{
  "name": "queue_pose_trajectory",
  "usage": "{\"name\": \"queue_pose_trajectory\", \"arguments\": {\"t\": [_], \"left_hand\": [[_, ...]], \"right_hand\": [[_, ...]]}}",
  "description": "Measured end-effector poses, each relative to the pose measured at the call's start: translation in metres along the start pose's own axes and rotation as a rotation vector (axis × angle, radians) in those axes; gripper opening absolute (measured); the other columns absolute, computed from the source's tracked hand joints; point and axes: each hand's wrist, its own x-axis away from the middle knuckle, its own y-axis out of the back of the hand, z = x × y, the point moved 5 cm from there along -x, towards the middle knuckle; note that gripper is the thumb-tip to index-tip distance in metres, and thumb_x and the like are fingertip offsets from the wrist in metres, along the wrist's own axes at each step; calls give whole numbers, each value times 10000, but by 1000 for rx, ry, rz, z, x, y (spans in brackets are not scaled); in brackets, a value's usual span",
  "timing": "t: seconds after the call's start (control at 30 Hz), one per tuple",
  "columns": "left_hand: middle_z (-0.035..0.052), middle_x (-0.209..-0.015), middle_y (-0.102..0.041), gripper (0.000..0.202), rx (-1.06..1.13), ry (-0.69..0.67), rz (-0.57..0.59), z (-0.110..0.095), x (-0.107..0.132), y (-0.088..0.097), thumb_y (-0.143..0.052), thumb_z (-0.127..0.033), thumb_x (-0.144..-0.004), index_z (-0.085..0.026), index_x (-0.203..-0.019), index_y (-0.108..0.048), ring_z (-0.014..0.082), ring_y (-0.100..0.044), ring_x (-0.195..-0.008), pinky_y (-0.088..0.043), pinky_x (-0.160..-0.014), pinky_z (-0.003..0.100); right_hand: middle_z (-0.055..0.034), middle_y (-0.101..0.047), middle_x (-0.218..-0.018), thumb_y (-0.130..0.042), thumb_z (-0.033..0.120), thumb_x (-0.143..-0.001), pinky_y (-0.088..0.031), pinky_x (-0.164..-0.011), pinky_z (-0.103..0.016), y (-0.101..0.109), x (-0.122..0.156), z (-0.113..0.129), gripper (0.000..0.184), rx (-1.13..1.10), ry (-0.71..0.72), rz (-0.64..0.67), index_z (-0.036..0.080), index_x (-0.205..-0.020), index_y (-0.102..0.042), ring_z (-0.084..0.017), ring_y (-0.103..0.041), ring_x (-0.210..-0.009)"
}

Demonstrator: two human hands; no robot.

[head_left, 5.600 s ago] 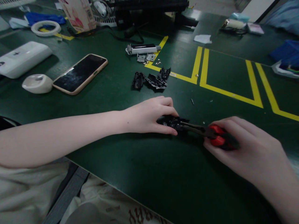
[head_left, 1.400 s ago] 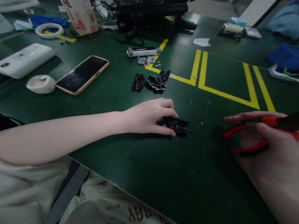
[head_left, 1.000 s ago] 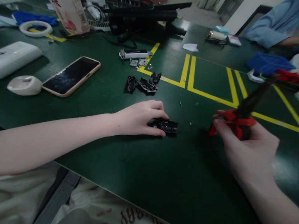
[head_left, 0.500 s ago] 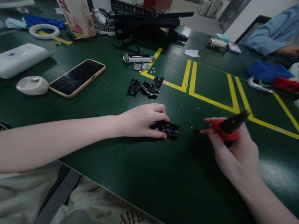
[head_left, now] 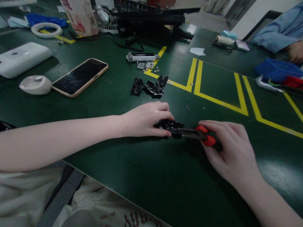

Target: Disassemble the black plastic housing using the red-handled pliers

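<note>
My left hand [head_left: 151,119] pinches a small black plastic part [head_left: 172,126] against the green table, thumb on the near side and fingers on the far side. Red-handled pliers [head_left: 196,134] are gripped in my right hand [head_left: 232,148], their dark jaws pointing left. The tips of the jaws meet the right end of the black part; whether they are clamped on it I cannot tell. Just beyond lie broken black plastic pieces [head_left: 155,86] and another black piece [head_left: 137,86]. A tiny metal pin [head_left: 187,108] rests on the table to the right.
A phone [head_left: 80,77], a white mouse-shaped object [head_left: 35,84] and a white case [head_left: 25,60] lie at left. Behind the broken pieces are a white-and-black device [head_left: 143,57] and metal plates [head_left: 145,65]. Across the table, right, a person's sleeve [head_left: 279,30] shows near a blue tray [head_left: 276,71].
My right hand has turned the pliers from pointing up and right to pointing left, bringing their jaws to the black part. My left hand keeps its hold.
</note>
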Motion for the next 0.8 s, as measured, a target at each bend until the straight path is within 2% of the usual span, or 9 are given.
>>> {"name": "queue_pose_trajectory", "arguments": {"t": [0.13, 0.27, 0.4, 0.57, 0.8], "left_hand": [[131, -1150, -674, 371, 1, 9, 2, 0, 0, 0, -731, -341, -965, -111, -1255, -726, 252, -654, -1027, -516, -854, 353], [133, -1156, -673, 377, 22, 15, 3, -1, 0, 1, -748, -333, -955, -96, -1248, -724, 249, -653, -1028, -517, -847, 347], [130, -1169, -673, 379, 20, 16, 17, -2, 0, 2, -749, -330, -957, -99, -1255, -716, 242, -650, -1029, -513, -857, 345], [132, -1165, -673, 379, 9, 13, 22, -2, 0, 3, -750, -335, -957, -105, -1256, -715, 242, -645, -1023, -502, -848, 340], [139, -1182, -675, 369, 0, 6, 24, -3, 1, 3, -744, -331, -964, -107, -1255, -710, 244, -648, -1041, -510, -868, 345]], "right_hand": [[-118, -708, -1175, -617, 282, -910, -584, -921, -562, -1, -1, 0, 393, 6, 39, 21, 254, -1301, -624, -347, -680, -1113], [-120, -663, -1181, -621, 346, -934, -617, -739, -412, 1, 1, -1, 368, -6, 12, 19, 226, -1282, -621, -271, -710, -962], [-98, -676, -1111, -645, 341, -924, -588, -669, -345, 3, 2, -1, 255, 13, 44, 15, 226, -1151, -644, -229, -694, -876], [-100, -698, -1078, -644, 332, -906, -586, -643, -366, 1, 0, -1, 224, 58, 71, 2, 212, -1095, -644, -238, -701, -839], [-141, -726, -1079, -608, 334, -916, -608, -733, -444, 1, -1, -4, 271, 91, 75, 0, 183, -1137, -654, -310, -724, -934]]}}
